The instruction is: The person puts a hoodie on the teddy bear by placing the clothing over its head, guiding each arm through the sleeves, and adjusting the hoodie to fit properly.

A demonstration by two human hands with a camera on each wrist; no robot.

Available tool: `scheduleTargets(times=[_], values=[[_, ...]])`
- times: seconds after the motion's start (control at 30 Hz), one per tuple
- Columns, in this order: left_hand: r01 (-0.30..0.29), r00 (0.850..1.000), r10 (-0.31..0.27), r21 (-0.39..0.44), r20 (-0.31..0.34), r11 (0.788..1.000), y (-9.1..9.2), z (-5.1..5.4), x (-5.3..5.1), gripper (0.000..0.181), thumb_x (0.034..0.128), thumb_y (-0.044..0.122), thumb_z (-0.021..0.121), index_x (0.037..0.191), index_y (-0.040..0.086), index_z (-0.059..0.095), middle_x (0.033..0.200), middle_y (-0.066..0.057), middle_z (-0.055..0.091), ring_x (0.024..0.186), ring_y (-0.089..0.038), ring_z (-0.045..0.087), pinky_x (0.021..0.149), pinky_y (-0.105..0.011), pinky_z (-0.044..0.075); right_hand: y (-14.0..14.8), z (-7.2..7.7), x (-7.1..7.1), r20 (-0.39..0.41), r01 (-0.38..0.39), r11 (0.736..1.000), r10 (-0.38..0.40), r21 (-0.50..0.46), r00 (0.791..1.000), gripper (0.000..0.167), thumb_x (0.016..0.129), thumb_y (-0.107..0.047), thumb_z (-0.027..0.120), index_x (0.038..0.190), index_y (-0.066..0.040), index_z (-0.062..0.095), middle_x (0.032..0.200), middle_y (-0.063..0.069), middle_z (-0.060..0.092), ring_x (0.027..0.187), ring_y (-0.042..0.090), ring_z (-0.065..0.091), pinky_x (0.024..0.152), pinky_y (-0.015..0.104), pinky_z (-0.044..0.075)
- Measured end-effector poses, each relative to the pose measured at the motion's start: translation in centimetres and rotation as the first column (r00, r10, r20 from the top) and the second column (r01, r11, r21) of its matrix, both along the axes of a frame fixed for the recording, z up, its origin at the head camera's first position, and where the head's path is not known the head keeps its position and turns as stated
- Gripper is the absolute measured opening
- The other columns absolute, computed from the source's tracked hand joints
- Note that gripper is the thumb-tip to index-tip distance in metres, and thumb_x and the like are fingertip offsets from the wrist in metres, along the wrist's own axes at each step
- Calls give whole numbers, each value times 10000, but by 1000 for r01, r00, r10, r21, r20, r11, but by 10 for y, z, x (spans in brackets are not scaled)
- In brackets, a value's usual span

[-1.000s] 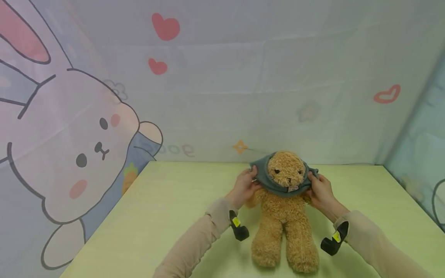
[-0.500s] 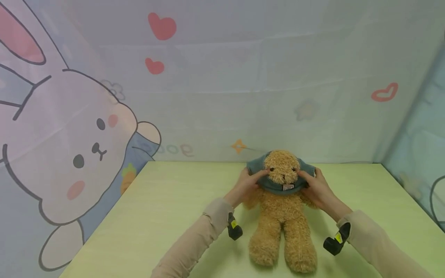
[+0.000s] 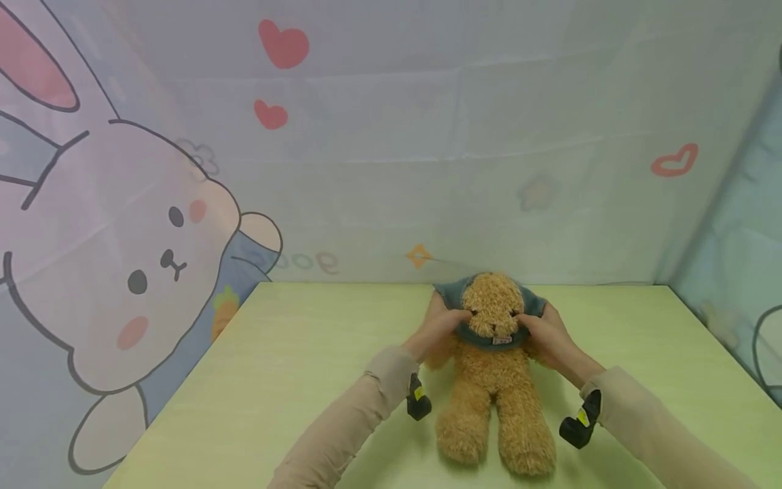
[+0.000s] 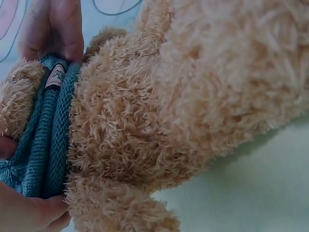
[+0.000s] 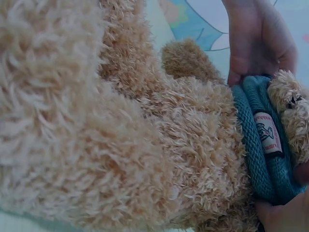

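Note:
A tan plush bear (image 3: pixel 493 373) lies face up with its legs toward the person. A teal knitted garment (image 4: pixel 63 125) with a small label (image 5: pixel 268 133) is bunched around its head and neck, below the chin. My left hand (image 3: pixel 434 326) grips the garment at the left of the bear's head, thumb by its cheek. On the other side my right hand (image 3: pixel 552 336) holds the garment the same way, thumb near the bear's eye. Fingers of both hands lie partly hidden beneath the knit.
The pale green table (image 3: pixel 293 353) meets a hanging cloth (image 3: pixel 379 170) printed with a rabbit and hearts at its back edge. A dark cable (image 3: pixel 757 346) shows at the far right.
Both thumbs have moved inward from the garment's sides onto the bear's face. The head and garment first shifted slightly, then came a little lower, toward the person.

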State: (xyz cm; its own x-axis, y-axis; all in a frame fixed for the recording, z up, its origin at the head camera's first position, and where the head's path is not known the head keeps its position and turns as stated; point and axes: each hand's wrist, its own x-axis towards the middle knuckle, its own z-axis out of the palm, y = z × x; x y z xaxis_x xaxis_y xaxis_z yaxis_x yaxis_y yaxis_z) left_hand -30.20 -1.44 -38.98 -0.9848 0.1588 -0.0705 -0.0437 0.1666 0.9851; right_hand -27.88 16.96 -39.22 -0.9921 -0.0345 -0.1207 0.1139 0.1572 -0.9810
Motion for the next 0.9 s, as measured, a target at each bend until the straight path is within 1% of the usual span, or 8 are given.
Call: scheduleTargets(times=[0.1, 0.23, 0.3, 0.37, 0.5, 0.6, 0.77, 0.9], values=[[27, 1000, -28, -59, -15, 998, 2, -1, 0, 941, 800, 110, 593, 1416, 27, -114, 1491, -159, -103, 1382, -291, -25, 1105, -455, 153, 2, -4, 0, -22, 9, 998, -11, -69, 1000, 409, 921, -38, 315, 1309, 28, 204, 1308, 253, 258, 1192, 339, 348, 915, 401, 383], [57, 998, -60, -111, -24, 992, 2, 0, 0, 938, 807, 129, 592, 1415, 27, -114, 1492, -148, -104, 1383, -277, -18, 1112, -441, 135, 8, -7, 0, -36, -19, 987, 14, -160, 999, 100, 888, 16, 345, 896, -69, 396, 933, 22, 452, 839, 94, 473, 710, 261, 401], [67, 997, -69, -77, -26, 995, -1, 0, -2, 924, 819, 134, 574, 1413, 29, -126, 1489, -147, -127, 1383, -278, -41, 1112, -447, 128, 13, -7, -2, -27, -44, 987, 40, -152, 999, 140, 879, 2, 397, 788, -101, 368, 743, -31, 404, 671, 51, 418, 638, 256, 375], [66, 998, -66, -24, -16, 998, -5, 0, -5, 905, 830, 138, 553, 1412, 31, -131, 1486, -157, -136, 1380, -295, -47, 1103, -471, 144, 18, -6, -3, -18, -91, 994, 90, -55, 996, 56, 890, -80, 460, 859, -43, 433, 773, 28, 456, 675, 45, 431, 627, 261, 375], [60, 998, -63, 123, 17, 991, -14, -2, -14, 820, 838, 112, 513, 1429, 53, -52, 1492, -169, -43, 1373, -334, 47, 1072, -524, 185, 33, -2, -8, -17, -211, 946, 222, 247, 975, 738, 865, -337, 562, 1345, 93, 201, 1234, 313, 376, 981, 290, 522, 747, 370, 451], [40, 997, -55, 253, 52, 967, -16, -5, -20, 715, 824, 66, 482, 1410, 41, 73, 1457, -184, 112, 1327, -348, 200, 1033, -506, 267, 48, -1, -14, -81, -273, 871, 332, 408, 940, 912, 832, -385, 596, 1407, 63, 47, 1377, 343, 202, 1204, 455, 335, 851, 515, 412], [-66, 988, -5, 458, 151, 886, -15, -5, -24, 743, 821, 46, 456, 1422, 64, 20, 1459, -206, 84, 1313, -350, 227, 911, -380, 333, 59, -8, -14, -34, -430, 843, 464, 323, 885, 947, 875, -287, 556, 1401, -131, -216, 1443, 314, 18, 1300, 508, 62, 952, 667, 199], [-61, 981, -39, 492, 191, 868, -14, -2, -15, 694, 847, 55, 443, 1397, 151, 31, 1241, -168, 363, 797, -171, 467, 683, -291, 324, 48, -11, 0, 82, -479, 851, 473, 216, 877, 954, 877, -297, 545, 1390, -130, -242, 1458, 268, -104, 1311, 492, -36, 973, 686, 79]])
